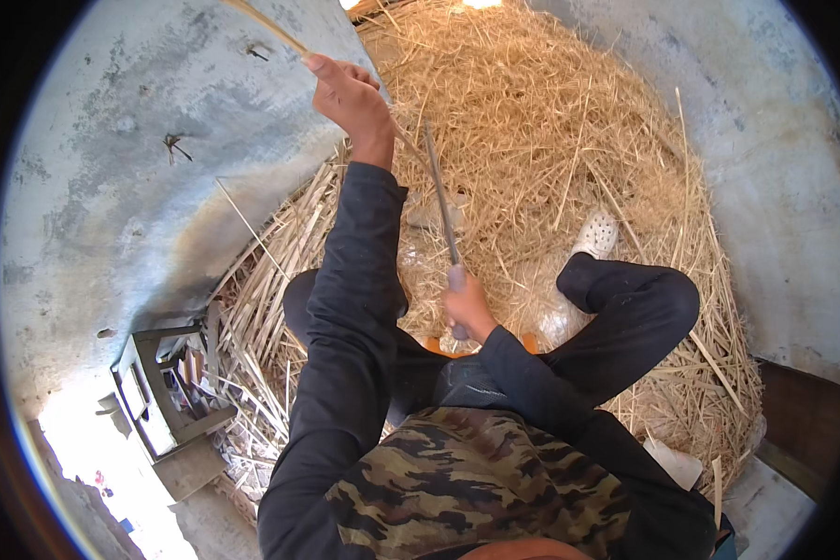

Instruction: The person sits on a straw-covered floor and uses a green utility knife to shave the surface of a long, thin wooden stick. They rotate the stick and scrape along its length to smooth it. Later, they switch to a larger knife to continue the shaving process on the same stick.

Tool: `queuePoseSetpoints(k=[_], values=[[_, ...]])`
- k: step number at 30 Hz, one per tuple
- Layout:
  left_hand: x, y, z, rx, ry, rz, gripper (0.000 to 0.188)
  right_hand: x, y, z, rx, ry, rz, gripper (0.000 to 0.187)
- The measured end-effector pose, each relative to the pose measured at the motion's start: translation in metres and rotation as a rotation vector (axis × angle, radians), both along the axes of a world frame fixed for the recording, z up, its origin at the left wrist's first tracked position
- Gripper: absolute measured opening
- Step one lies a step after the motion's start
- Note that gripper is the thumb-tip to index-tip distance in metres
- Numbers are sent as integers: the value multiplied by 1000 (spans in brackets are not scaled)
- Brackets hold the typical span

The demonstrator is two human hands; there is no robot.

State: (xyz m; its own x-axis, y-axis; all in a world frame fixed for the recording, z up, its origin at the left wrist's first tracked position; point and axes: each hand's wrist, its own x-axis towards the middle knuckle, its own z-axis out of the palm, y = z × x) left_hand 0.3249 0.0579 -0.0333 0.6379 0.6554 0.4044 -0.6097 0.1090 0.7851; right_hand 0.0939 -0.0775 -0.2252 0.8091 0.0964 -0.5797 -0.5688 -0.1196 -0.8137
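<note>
Left fingers (360,75) grasp pale strip (268,28); right fingers (453,304) clench handle (456,277), long blade (442,202) beyond them, best kept clear of left.

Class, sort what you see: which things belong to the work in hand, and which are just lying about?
In the work:
pale strip, held in the left fingers
long-bladed tool, its handle in the right fingers

Lying about:
loose shavings, heaped ahead, probably waste
strips piled at left, perhaps stock
open box at left, cluttered
</note>
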Motion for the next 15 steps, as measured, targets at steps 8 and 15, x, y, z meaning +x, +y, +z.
queuePoseSetpoints(k=[8, 15], values=[[13, 9, -1, -27, -8, -51, 60, 13, 17, 67, 147, -107, 51, 17], [3, 47, 3, -148, 97, 108, 59, 19, 9, -5, -18, 276, -38, 9]])
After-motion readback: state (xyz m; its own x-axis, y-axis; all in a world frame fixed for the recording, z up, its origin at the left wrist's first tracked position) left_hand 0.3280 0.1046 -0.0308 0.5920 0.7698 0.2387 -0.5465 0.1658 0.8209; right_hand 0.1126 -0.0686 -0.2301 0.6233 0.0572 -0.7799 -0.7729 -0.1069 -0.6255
